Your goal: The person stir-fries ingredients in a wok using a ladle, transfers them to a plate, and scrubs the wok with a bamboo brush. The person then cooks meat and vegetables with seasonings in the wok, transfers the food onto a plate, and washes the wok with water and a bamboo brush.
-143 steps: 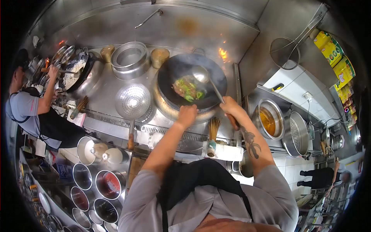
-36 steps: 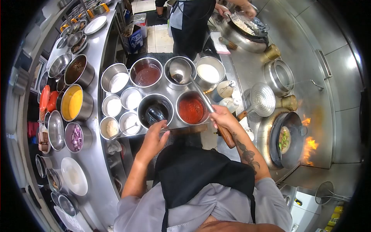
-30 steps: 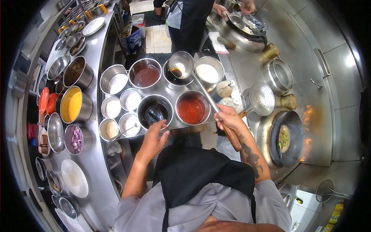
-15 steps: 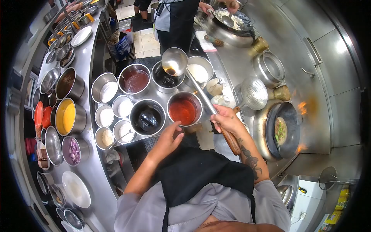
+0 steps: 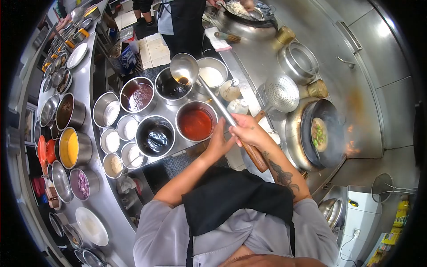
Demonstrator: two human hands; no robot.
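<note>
The right hand (image 5: 246, 131) grips the ladle (image 5: 218, 102), fingers closed around the steel shaft just ahead of the wooden grip (image 5: 255, 157). The left hand (image 5: 216, 144) is open: fingers extended, thumb apart, no object held. Its fingertips lie just beside the shaft and the near edge of the pot of red sauce (image 5: 195, 124); whether they touch either one cannot be told.

Ladle axis: oblique. From the right fingers, the shaft runs forward and to the left, and the bowl (image 5: 185, 66) forms its far end. The wooden grip extends back and to the right, alongside the right forearm. The bowl, tilted, overlaps the dark pot (image 5: 172, 102) in view; the height between them cannot be judged. A small amount of dark liquid (image 5: 183, 80) lies in the bowl.

The wok (image 5: 332, 118), with food (image 5: 318, 133) inside, lies to the right of both hands, on the side opposite the bowl. The right hand is the nearer to the wok and also controls the ladle.
</note>
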